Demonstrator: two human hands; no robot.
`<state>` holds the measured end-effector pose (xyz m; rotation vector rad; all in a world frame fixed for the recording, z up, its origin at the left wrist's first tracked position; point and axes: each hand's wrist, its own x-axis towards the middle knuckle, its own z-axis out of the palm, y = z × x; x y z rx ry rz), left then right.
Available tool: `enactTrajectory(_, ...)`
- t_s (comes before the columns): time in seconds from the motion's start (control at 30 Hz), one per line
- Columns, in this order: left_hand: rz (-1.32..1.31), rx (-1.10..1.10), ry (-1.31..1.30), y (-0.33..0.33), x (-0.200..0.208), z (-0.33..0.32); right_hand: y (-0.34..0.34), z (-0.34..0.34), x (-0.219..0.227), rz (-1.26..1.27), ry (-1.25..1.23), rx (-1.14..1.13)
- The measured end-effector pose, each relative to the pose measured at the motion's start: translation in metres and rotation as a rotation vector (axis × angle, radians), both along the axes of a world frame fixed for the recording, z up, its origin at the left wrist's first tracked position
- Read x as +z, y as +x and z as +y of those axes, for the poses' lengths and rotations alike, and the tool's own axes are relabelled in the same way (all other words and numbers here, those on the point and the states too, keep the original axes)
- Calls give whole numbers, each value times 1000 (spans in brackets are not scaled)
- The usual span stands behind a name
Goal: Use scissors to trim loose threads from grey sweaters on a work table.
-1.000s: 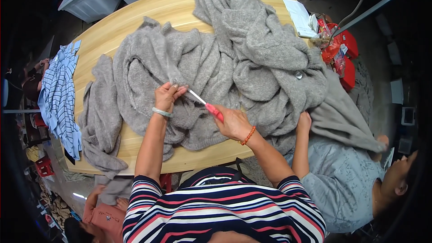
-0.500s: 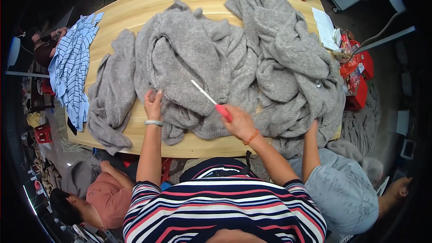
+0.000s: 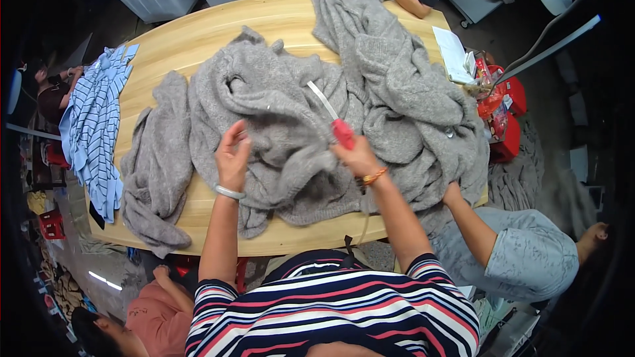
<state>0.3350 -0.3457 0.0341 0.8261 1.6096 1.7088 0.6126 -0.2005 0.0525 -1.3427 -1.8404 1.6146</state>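
Pale wooden bench (image 3: pixel 264 18), heaped with grey knitwear (image 3: pixel 294 69). Left hand (image 3: pixel 233 155) over it, fingers parted; right hand (image 3: pixel 358 157) clamped on red-handled tool (image 3: pixel 342 133).

The right hand (image 3: pixel 359 157) holds a red-handled tool (image 3: pixel 342 132) — over grey knitwear (image 3: pixel 264 79).

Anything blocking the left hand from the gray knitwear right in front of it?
Nothing visible stands between the left hand and the gray knitwear; the red-handled tool is off to the right, in the right hand.
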Motion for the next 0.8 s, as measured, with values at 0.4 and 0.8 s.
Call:
enactTrajectory(0.4,1059,-236,-107,29,2,-32,17,6,115,270,-34,-148)
enactTrajectory(0.8,1154,482,-706,-180,40,-83,14,-56,69,5,-63,162)
